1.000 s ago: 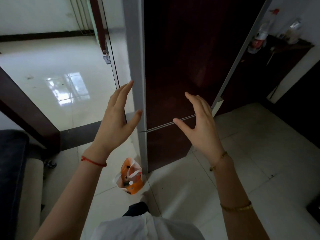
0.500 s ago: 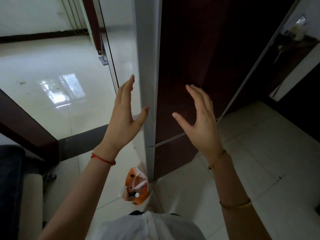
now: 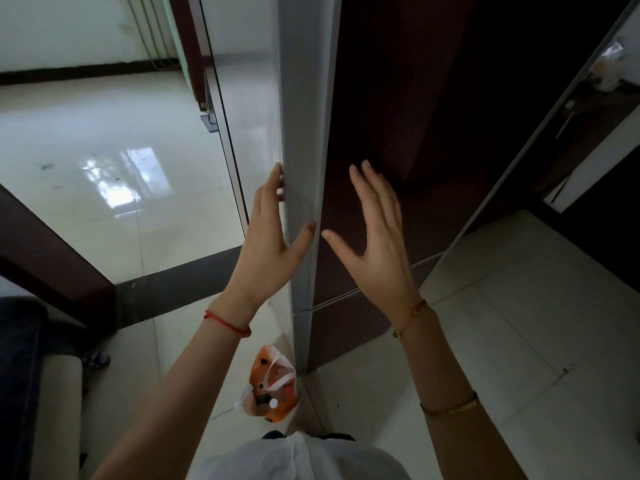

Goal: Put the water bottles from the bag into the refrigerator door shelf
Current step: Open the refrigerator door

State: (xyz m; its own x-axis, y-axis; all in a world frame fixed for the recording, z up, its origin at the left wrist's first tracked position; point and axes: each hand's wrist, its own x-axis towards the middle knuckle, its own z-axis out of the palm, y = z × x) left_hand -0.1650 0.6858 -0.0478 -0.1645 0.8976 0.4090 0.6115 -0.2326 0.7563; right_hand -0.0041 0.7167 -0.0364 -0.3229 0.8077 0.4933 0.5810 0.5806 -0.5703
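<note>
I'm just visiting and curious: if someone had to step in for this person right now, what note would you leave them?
Left hand: open, straight fingers and thumb on the grey side edge of the refrigerator door.
Right hand: open, holding nothing, raised before the dark door front; contact unclear.
Bag: orange, on the floor by the refrigerator's lower corner; contents hard to make out.
Done: nothing; the door is shut.
Left: open the door, take the bottles from the bag, stand them in the door shelf.

the bag [image 3: 273, 389] lies on the floor [image 3: 485, 341] beside the refrigerator [image 3: 398, 98], perhaps touching its corner, with a sofa [image 3: 20, 375] further left.
</note>
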